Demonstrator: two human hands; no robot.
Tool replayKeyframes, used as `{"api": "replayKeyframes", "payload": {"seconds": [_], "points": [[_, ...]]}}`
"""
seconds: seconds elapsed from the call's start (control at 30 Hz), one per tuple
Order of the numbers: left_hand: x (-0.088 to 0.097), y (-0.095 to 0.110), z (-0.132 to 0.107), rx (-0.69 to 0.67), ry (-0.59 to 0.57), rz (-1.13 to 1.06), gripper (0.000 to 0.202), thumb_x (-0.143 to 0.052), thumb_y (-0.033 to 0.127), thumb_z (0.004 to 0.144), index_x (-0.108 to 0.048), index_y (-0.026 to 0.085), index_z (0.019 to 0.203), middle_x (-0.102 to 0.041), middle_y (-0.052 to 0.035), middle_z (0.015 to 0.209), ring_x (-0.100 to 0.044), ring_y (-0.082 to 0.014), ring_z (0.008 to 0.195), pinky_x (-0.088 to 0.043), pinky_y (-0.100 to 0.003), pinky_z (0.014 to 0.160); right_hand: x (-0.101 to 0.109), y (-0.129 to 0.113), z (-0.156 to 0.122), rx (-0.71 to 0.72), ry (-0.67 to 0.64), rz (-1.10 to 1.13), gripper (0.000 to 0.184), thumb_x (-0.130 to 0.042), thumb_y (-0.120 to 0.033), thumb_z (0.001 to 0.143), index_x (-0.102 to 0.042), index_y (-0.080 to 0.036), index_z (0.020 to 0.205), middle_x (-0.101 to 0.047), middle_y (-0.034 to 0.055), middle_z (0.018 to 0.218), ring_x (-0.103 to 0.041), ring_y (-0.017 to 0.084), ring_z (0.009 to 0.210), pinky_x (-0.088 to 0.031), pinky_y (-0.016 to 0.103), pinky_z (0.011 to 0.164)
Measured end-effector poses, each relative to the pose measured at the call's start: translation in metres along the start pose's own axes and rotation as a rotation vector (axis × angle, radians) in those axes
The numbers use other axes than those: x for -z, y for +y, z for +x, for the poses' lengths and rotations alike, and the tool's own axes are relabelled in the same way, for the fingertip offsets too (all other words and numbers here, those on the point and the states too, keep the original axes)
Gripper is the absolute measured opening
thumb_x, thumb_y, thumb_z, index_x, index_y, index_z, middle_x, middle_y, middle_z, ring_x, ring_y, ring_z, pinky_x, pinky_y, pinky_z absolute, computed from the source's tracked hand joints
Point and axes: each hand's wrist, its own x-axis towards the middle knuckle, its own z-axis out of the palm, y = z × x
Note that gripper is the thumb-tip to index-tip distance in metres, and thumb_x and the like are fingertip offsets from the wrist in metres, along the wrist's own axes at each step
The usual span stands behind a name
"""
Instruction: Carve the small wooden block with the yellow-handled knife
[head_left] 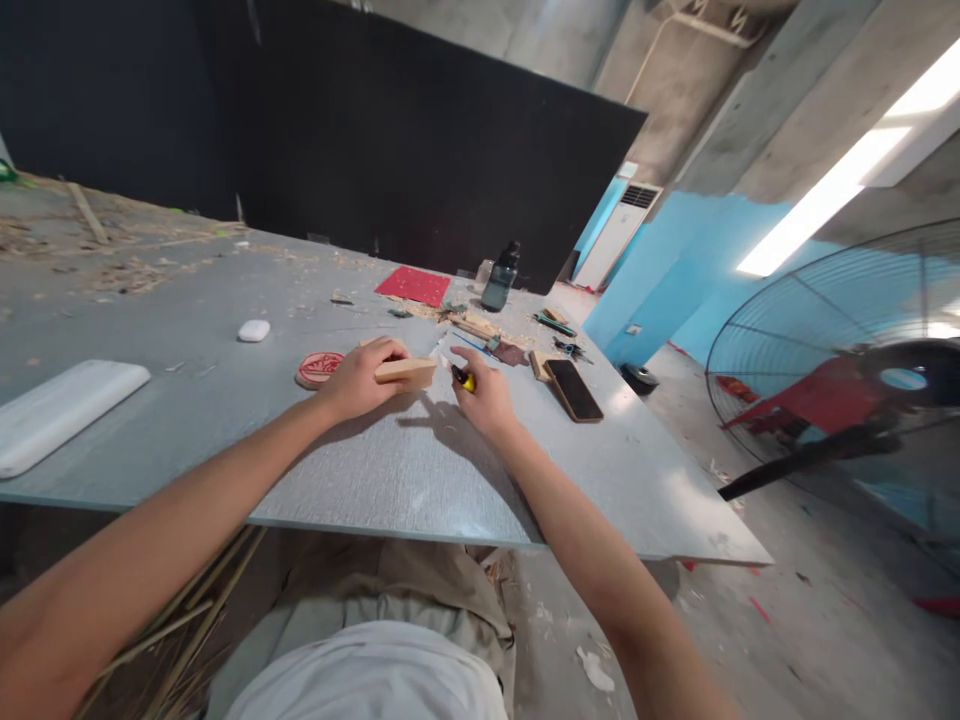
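Observation:
My left hand (361, 377) grips a small pale wooden block (406, 371) and holds it just above the grey table (225, 430). My right hand (486, 395) is closed around a yellow and black knife (464, 378) whose thin blade points up and left toward the block's right end. The two hands sit close together near the table's middle. A round red carved disc (318, 367) lies flat just left of my left hand.
A phone (574, 389) lies right of my right hand. Farther back are a red sheet (414, 285), a dark bottle (500, 277), wood scraps and scissors (570, 349). A white pebble-like case (253, 330) and long white tray (60, 412) lie left. A large fan (847, 390) stands at right.

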Motion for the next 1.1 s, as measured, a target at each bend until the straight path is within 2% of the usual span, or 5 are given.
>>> {"api": "replayKeyframes", "payload": {"seconds": [0.13, 0.23, 0.5, 0.8, 1.1], "points": [[-0.001, 0.000, 0.000, -0.086, 0.066, 0.072, 0.011, -0.070, 0.022, 0.091, -0.065, 0.025, 0.100, -0.071, -0.0033, 0.102, -0.066, -0.0228, 0.098, -0.050, -0.036, 0.087, -0.002, -0.001, 0.001, -0.007, 0.016, -0.027, 0.028, -0.057, -0.025, 0.090, -0.065, -0.024, 0.118, -0.074, 0.0047, 0.086, -0.068, 0.027, 0.076, -0.047, 0.036, 0.072], [0.000, -0.002, 0.001, -0.123, 0.138, 0.137, 0.008, -0.070, 0.024, 0.093, -0.064, 0.024, 0.099, -0.070, -0.0040, 0.099, -0.066, -0.0235, 0.095, -0.049, -0.036, 0.085, -0.002, -0.001, 0.001, -0.008, 0.044, -0.019, 0.021, -0.058, -0.029, 0.089, -0.061, -0.024, 0.109, -0.074, 0.0068, 0.093, -0.067, 0.027, 0.079, -0.046, 0.036, 0.073], [0.003, -0.009, -0.001, -0.156, 0.290, 0.267, 0.012, -0.071, 0.024, 0.095, -0.064, 0.023, 0.104, -0.069, -0.0042, 0.098, -0.066, -0.0244, 0.093, -0.046, -0.038, 0.085, -0.006, -0.008, -0.001, 0.007, 0.035, 0.078, 0.025, -0.057, -0.038, 0.091, -0.050, -0.025, 0.111, -0.070, 0.0091, 0.098, -0.065, 0.028, 0.086, -0.048, 0.039, 0.078], [0.005, -0.005, -0.001, -0.274, 0.332, 0.348, 0.018, -0.074, 0.023, 0.091, -0.062, 0.026, 0.105, -0.068, -0.0044, 0.101, -0.062, -0.0263, 0.097, -0.046, -0.042, 0.088, -0.013, -0.007, -0.003, 0.032, -0.082, 0.078, 0.021, -0.055, -0.037, 0.097, -0.050, -0.026, 0.114, -0.071, 0.0095, 0.098, -0.064, 0.028, 0.083, -0.044, 0.038, 0.074], [0.007, -0.007, -0.002, -0.290, 0.358, 0.388, 0.020, -0.074, 0.020, 0.092, -0.060, 0.027, 0.104, -0.066, -0.0032, 0.097, -0.061, -0.0262, 0.093, -0.044, -0.041, 0.083, -0.010, -0.006, -0.002, 0.020, -0.108, 0.025, 0.016, -0.053, -0.041, 0.102, -0.053, -0.026, 0.107, -0.068, 0.0042, 0.086, -0.061, 0.024, 0.076, -0.040, 0.034, 0.070]]}}
